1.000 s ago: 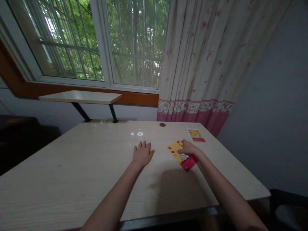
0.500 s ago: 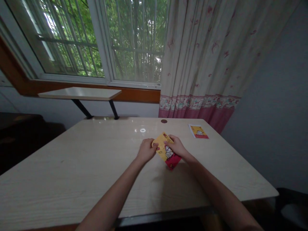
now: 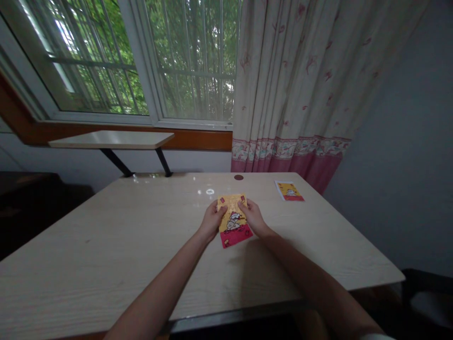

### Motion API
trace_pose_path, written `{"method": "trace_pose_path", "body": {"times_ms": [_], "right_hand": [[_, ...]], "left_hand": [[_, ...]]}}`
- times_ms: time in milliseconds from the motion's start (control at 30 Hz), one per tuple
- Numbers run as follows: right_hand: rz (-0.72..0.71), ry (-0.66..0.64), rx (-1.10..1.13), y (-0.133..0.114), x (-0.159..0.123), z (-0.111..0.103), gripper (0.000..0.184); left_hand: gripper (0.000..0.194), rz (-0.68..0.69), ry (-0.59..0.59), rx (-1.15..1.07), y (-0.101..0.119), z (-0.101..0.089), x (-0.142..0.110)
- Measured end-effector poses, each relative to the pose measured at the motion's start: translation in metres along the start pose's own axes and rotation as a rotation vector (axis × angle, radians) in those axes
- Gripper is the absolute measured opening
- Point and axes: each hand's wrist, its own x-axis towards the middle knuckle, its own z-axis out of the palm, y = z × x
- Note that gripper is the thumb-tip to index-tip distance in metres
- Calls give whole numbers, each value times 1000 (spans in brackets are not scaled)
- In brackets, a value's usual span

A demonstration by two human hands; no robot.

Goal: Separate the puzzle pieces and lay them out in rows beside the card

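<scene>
A yellow-and-red card (image 3: 234, 225) with a white cartoon animal on it is held up over the table between both hands. My left hand (image 3: 212, 220) pinches its left edge, with the thumb lying on the printed front. On the opposite edge my right hand (image 3: 254, 216) grips the card the same way, thumb in front. The fingers behind the card are hidden. Fine lines show on its yellow upper part, too small to make out clearly. A similar picture card (image 3: 290, 191) with a white border lies flat at the table's back right.
The pale wooden table (image 3: 141, 255) spreads out below my arms. A raised shelf (image 3: 113, 138) on black legs stands at its back left. A round brown disc (image 3: 239, 177) sits near the back edge. Behind are a barred window and a curtain (image 3: 283, 94).
The held card has turned from a slanted, diamond-like pose to nearly upright, its picture facing me. My right hand has shifted slightly left, and both hands still hold the card.
</scene>
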Motion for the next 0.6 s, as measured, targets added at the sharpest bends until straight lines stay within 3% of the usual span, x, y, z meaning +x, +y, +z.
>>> {"method": "trace_pose_path", "body": {"times_ms": [333,467,600], "right_hand": [[80,-178,169,4,4,-5,36],[44,-137,43,5,8,-8,40],[-73,-52,-190,6,9,-11,37]], "left_hand": [[47,-65,-27,0,2,-3,5],[43,-25,-32,54,2,-4,7],[41,128,17,221,1,-5,8]]}}
